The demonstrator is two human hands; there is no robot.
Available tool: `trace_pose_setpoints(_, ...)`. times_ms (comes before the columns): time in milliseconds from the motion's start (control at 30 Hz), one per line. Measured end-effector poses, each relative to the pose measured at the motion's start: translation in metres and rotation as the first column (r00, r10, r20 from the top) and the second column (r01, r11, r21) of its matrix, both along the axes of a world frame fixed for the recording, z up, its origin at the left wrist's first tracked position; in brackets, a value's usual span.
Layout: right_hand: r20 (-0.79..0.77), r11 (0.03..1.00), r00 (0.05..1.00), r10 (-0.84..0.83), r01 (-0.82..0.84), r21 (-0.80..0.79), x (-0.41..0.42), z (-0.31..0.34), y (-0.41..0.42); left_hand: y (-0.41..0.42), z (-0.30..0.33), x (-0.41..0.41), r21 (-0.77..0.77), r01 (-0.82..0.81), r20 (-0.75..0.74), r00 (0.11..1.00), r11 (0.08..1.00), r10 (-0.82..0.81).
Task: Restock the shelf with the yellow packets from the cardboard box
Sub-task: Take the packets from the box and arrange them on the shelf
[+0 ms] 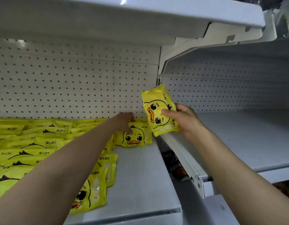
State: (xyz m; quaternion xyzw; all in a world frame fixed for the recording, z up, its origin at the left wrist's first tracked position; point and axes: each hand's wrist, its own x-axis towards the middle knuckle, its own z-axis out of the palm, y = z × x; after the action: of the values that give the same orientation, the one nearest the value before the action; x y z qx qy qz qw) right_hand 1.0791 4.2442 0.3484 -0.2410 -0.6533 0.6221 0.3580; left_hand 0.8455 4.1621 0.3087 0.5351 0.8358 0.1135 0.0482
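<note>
Fingers [130,129] of the left hand [125,120] press a yellow packet [134,135] at the shelf's [140,172] back edge, the right hand [183,120] grips another packet [160,111], rows fill the left end, the right front corner stays bare, the box unseen.

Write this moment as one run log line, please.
left hand: pressing shelved duck packet | right hand: holding duck packet upright | shelf: partly filled
</note>
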Motion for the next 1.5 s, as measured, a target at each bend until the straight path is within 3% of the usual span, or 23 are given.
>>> trace_pose_setpoints(100, -0.001, 1.0, 1.0, 0.0, 0.0, -0.001, 0.0, 0.002, 0.001, -0.001, -0.007, -0.001, 0.057, -0.005, -0.031, 0.999, 0.998, 0.007)
trace_pose_setpoints(200, 0.006, 1.0, 1.0, 0.012, -0.012, 0.004, -0.002, 0.003, 0.001, -0.005, -0.007, 0.002, 0.122, -0.044, -0.239, 0.968, 0.992, 0.072)
trace_pose_setpoints(267, 0.03, 0.999, 0.999, 0.035, -0.035, 0.007, -0.004, 0.003, 0.0, -0.006, -0.008, 0.002, 0.123, -0.066, -0.281, 0.955, 0.99, 0.099)
trace_pose_setpoints(367, 0.11, 0.998, 0.993, 0.035, -0.04, 0.042, -0.008, 0.004, 0.001, -0.011, -0.007, -0.002, 0.123, -0.091, -0.163, 0.98, 0.988, 0.111)
trace_pose_setpoints(433, 0.19, 0.994, 0.982, 0.019, -0.039, 0.104, -0.011, 0.004, 0.004, -0.018, 0.004, -0.001, 0.296, -0.113, 0.016, 0.993, 0.949, 0.114)
trace_pose_setpoints(500, 0.304, 0.976, 0.952, -0.025, -0.042, 0.213, -0.016, 0.004, 0.008, -0.029, 0.024, 0.008, 0.517, -0.145, 0.172, 0.983, 0.843, 0.063)
trace_pose_setpoints(567, 0.412, 0.942, 0.91, -0.056, -0.088, 0.323, -0.024, 0.005, 0.01, -0.042, 0.046, 0.021, 0.614, -0.08, 0.215, 0.974, 0.786, -0.069)
trace_pose_setpoints(633, 0.516, 0.882, 0.855, -0.05, -0.205, 0.425, -0.034, 0.006, 0.012, -0.05, 0.058, 0.032, 0.569, 0.069, 0.186, 0.96, 0.819, -0.21)
trace_pose_setpoints(700, 0.61, 0.822, 0.792, -0.018, -0.336, 0.46, -0.044, 0.005, 0.01, -0.052, 0.058, 0.032, 0.404, 0.161, 0.149, 0.96, 0.9, -0.239)
trace_pose_setpoints(833, 0.707, 0.756, 0.706, 0.019, -0.473, 0.452, -0.062, 0.0, 0.004, -0.05, 0.045, 0.021, 0.179, 0.143, 0.171, 0.97, 0.973, -0.174)
trace_pose_setpoints(933, 0.74, 0.739, 0.67, 0.055, -0.526, 0.421, -0.074, -0.008, 0.003, -0.053, 0.038, 0.016, 0.142, 0.108, 0.105, 0.987, 0.984, -0.124)
trace_pose_setpoints(1133, 0.812, 0.646, 0.573, -0.108, -0.58, 0.495, -0.095, -0.028, 0.009, -0.049, 0.02, 0.008, 0.077, 0.048, 0.089, 0.994, 0.996, -0.055)
trace_pose_setpoints(1500, 0.774, 0.621, 0.598, -0.207, -0.531, 0.576, -0.096, -0.043, 0.015, -0.034, 0.002, -0.005, 0.038, -0.016, 0.008, 1.0, 0.999, 0.016)
